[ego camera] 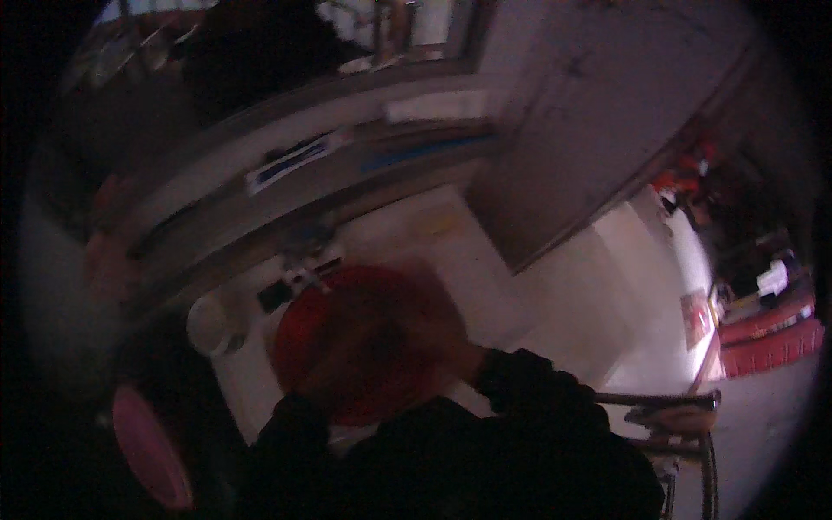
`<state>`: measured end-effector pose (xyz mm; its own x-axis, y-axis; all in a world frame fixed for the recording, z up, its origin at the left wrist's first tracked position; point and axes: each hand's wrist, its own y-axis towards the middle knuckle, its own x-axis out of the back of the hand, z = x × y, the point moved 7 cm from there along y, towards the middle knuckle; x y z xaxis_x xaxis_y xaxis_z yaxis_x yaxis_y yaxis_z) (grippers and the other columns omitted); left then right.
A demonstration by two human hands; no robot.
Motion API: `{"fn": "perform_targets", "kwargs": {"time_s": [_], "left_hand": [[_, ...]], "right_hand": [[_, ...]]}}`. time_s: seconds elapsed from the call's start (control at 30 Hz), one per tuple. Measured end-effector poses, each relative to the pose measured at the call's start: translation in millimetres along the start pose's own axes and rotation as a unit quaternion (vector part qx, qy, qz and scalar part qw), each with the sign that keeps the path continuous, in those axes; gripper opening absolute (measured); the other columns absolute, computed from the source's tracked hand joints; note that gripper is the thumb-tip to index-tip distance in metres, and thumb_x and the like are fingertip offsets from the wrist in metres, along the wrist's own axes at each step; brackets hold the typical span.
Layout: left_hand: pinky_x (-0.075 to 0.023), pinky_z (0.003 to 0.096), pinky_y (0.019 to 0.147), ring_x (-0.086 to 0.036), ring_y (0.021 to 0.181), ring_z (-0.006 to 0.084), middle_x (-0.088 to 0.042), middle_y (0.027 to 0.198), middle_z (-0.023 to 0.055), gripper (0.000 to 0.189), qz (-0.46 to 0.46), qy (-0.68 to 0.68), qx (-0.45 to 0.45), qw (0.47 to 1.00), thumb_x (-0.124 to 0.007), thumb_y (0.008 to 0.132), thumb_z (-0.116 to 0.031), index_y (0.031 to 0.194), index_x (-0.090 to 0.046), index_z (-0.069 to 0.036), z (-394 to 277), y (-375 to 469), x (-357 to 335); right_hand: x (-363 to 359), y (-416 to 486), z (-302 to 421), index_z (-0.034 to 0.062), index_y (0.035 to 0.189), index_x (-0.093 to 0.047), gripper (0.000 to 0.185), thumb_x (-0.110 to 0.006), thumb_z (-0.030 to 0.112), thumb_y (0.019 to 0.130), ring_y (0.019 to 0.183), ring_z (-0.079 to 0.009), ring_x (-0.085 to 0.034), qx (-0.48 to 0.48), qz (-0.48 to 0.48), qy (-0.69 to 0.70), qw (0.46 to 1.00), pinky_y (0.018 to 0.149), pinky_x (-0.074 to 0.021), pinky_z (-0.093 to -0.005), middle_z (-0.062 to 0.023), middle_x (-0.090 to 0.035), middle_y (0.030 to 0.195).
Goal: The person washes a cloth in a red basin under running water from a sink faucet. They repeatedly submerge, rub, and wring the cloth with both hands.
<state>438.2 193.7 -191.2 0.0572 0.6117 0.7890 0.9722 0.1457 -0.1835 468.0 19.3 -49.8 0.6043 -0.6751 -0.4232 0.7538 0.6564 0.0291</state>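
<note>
A round red basin [377,279] stands on a pale surface in front of me, below a metal tap [305,276]. Both my hands reach into it from dark sleeves. My left hand [331,367] is over the basin's left part, dim and blurred. From the right comes my right hand [455,354], its wrist near the basin's right side. The fingers of both hands blend into the dark red interior. Whether they grip anything there is hidden by blur and poor light. A white mug [207,325] stands left of the basin.
Behind the tap runs a ledge with a blue-and-white packet [292,162] on it. A large pale panel [572,130] juts in at the upper right. A metal rail [656,398] lies by my right elbow. At lower left is a pink oval object [149,448].
</note>
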Motion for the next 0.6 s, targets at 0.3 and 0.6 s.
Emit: {"fn": "perform_targets", "kwargs": {"time_s": [0.3, 0.6], "left_hand": [[-0.0534, 0.0363, 0.084, -0.064, 0.091, 0.0171, -0.066, 0.108, 0.0075, 0.024, -0.018, -0.254, -0.077, 0.964, -0.054, 0.099, -0.028, 0.107, -0.061, -0.007, -64.6, -52.0, 22.8], [-0.0533, 0.0359, 0.084, -0.064, 0.092, 0.0171, -0.067, 0.108, 0.0076, 0.024, -0.080, -0.154, 0.035, 0.984, -0.053, 0.100, -0.028, 0.108, -0.062, -0.007, -20.1, -59.8, 65.1]], "right_hand": [[-2.4, -11.9, 18.0, 0.0027, 0.142, -0.045, 0.053, -0.063, 0.022, 0.096, 0.119, -0.0223, -0.057, -0.124, -0.067, -0.251, 0.958, 0.100, -0.0498, -0.0379, -0.0130, -0.058, 0.132], [2.0, 16.0, -82.2, 0.0026, 0.140, -0.047, 0.050, -0.062, 0.020, 0.096, 0.115, -0.0229, -0.059, -0.128, 0.069, -0.192, 0.971, 0.098, -0.0506, -0.0383, -0.0128, -0.060, 0.128]]}}
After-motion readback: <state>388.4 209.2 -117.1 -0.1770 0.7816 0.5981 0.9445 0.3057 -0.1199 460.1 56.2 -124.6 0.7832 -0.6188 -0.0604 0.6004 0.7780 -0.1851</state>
